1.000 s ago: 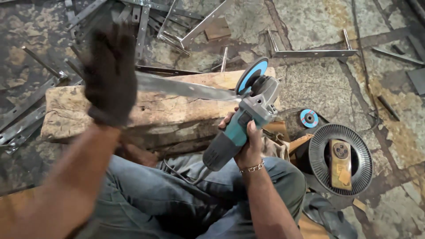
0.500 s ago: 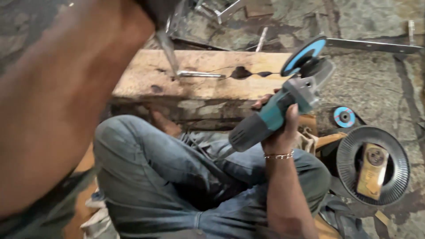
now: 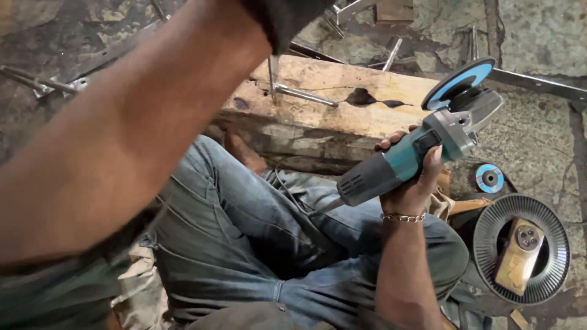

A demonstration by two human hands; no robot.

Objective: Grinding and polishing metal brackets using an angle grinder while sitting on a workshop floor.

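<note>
- Right hand (image 3: 411, 183) is what I read first in the head view: fingers wrapped tight round the grey-and-teal body of the angle grinder (image 3: 422, 150), wrist with a chain bracelet below it.
- Left hand I can barely see; only a dark glove cuff (image 3: 287, 18) shows at the top edge above a forearm filling the left of the frame, so I cannot tell whether those fingers are spread or closed on anything.
- From where I watch, the grinder's long axis runs diagonally, tail low toward the lap, head up and to the right, with the blue disc (image 3: 458, 82) at the far end, tilted and clear of the wood.
- Only 1 hand is on the tool, the right; the left arm is well apart from it, up over the beam's left part.
- Just beyond the grinder lies the wooden beam (image 3: 342, 101), long axis left to right, and on it a thin metal rod (image 3: 302, 95) pointing down-right toward the disc, near the gloved hand.
- Beside the right knee I see a spare blue disc (image 3: 489, 178) and a round ribbed guard (image 3: 521, 247) on the floor.
</note>
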